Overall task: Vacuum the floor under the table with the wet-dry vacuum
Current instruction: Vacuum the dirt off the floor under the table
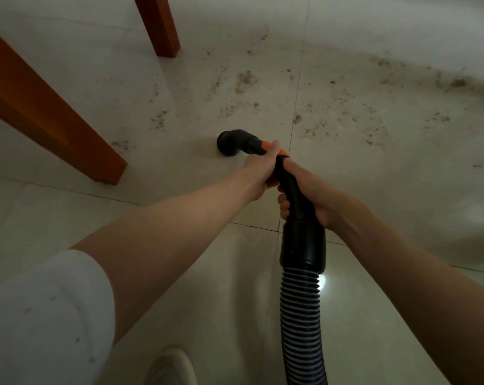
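Between table legs [54, 118]: left hand [258, 173], right hand [307, 195] grip nozzle [232, 143].

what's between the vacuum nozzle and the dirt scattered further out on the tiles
Nothing visible. The nozzle sits on bare floor, and the dirt lies beyond and to its right with open tile between. The table legs stand off to the left, outside that path.

Looking steeply down from head height, facing forward over both outstretched forearms, close above the tiled floor [374, 168]; single wide-angle view, edges bowed.
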